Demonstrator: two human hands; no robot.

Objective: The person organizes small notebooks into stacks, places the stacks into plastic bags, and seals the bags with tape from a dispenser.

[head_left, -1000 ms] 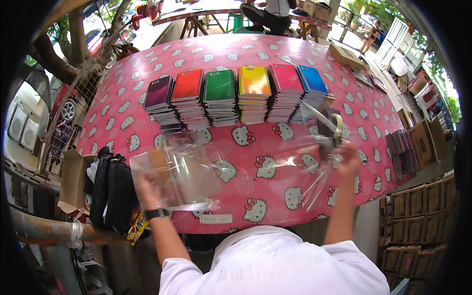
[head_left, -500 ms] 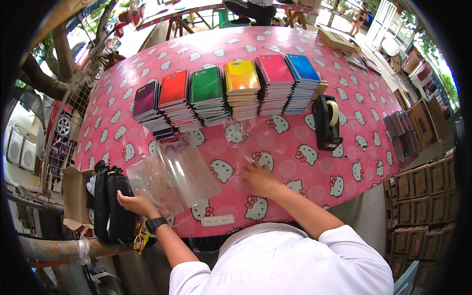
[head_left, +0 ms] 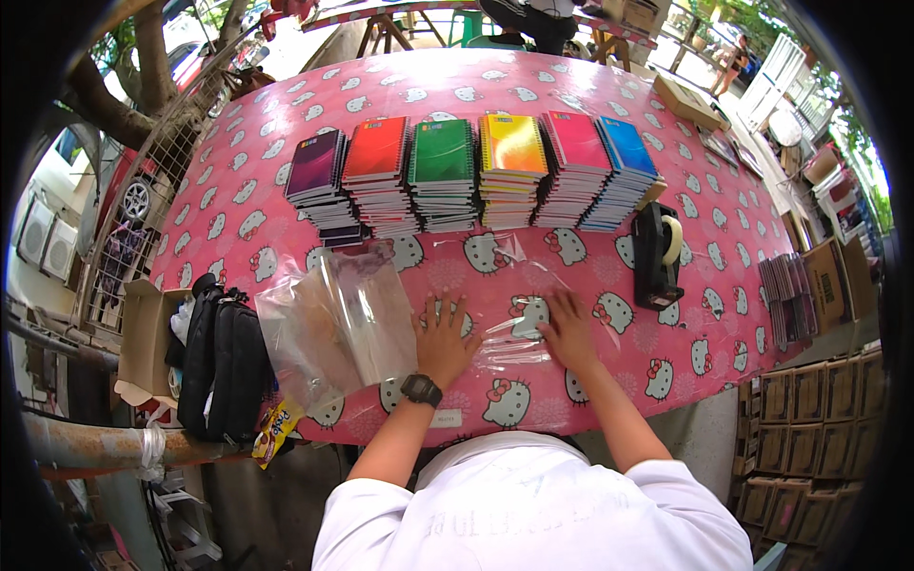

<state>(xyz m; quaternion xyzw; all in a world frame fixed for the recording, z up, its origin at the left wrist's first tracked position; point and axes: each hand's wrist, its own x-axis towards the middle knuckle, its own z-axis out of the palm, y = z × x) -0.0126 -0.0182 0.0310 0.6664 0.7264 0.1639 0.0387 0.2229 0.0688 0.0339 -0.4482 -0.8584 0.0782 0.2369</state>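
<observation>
A clear plastic sheet or bag (head_left: 509, 355) lies flat and creased on the pink tabletop, hard to make out against its pattern. My left hand (head_left: 445, 341), below a black wristwatch (head_left: 421, 389), rests palm down at its left side, fingers stretched out. Pressed on its right side is my right hand (head_left: 571, 331), also flat with fingers apart. Beside my left hand is a loose pile of clear plastic (head_left: 333, 319). Beyond both hands stand spiral notebooks in stacks: purple (head_left: 317, 162), red (head_left: 377, 147), green (head_left: 443, 152), yellow (head_left: 513, 147), pink (head_left: 575, 143) and blue (head_left: 625, 147).
A black tape dispenser (head_left: 657, 257) stands right of the stacks. Left, a black bag (head_left: 228, 366) sits by an open cardboard box (head_left: 148, 347) and a yellow packet (head_left: 276, 433). More notebooks (head_left: 788, 300) lie at the right edge, with piled brown boxes (head_left: 809, 409) beyond it.
My left hand has moved right, from the edge of the plastic pile to the tabletop. My right hand has shifted right, and the clear plastic now lies spread between them. The view has shifted slightly.
</observation>
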